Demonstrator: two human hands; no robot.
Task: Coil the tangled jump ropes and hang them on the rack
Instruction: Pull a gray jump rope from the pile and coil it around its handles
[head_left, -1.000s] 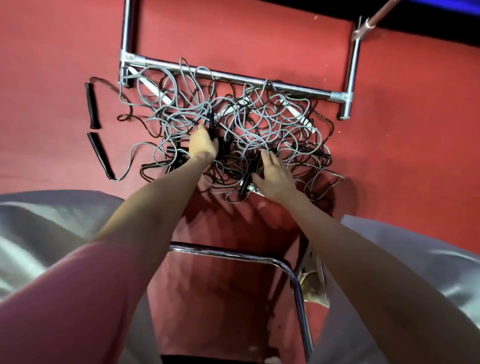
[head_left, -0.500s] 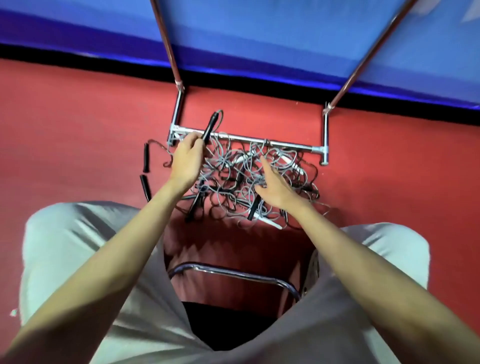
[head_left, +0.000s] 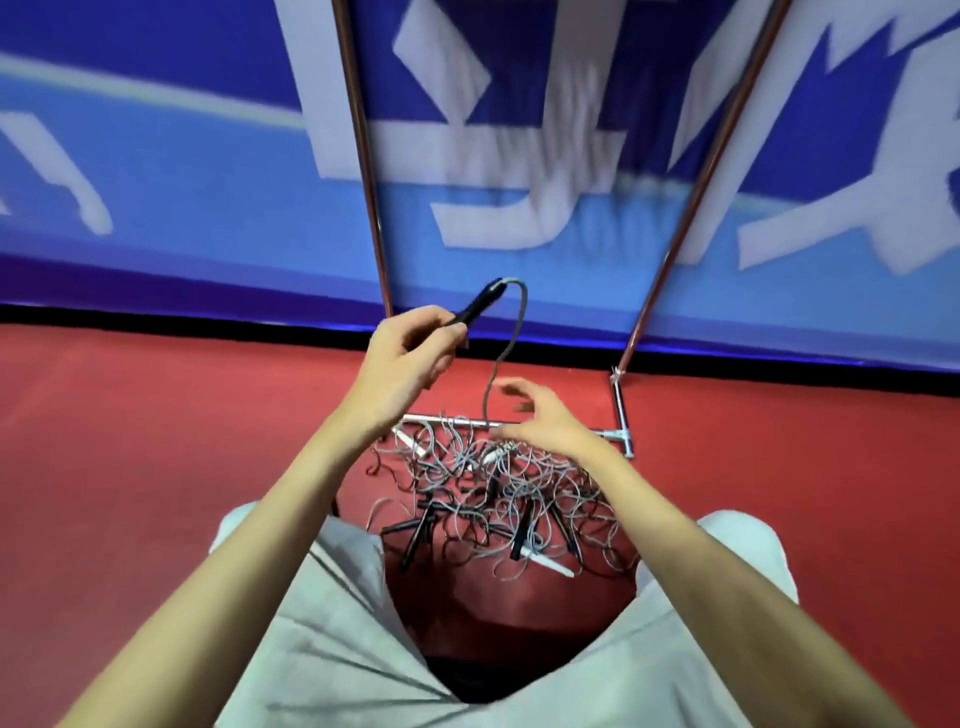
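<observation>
Right now my left hand (head_left: 402, 358) is raised and curled around a black jump-rope handle (head_left: 475, 306), whose grey cord (head_left: 506, 348) arcs over and drops toward the tangled jump ropes (head_left: 493, 493) on the red floor (head_left: 156, 441). My right hand (head_left: 540, 413) hovers just beside that hanging cord, fingers loosely spread and gripping nothing. The pile, a knot of grey cords with black and white handles, lies against the base bar of the metal rack (head_left: 621, 415), whose two uprights rise before a blue banner (head_left: 182, 182). Both hands are apart.
</observation>
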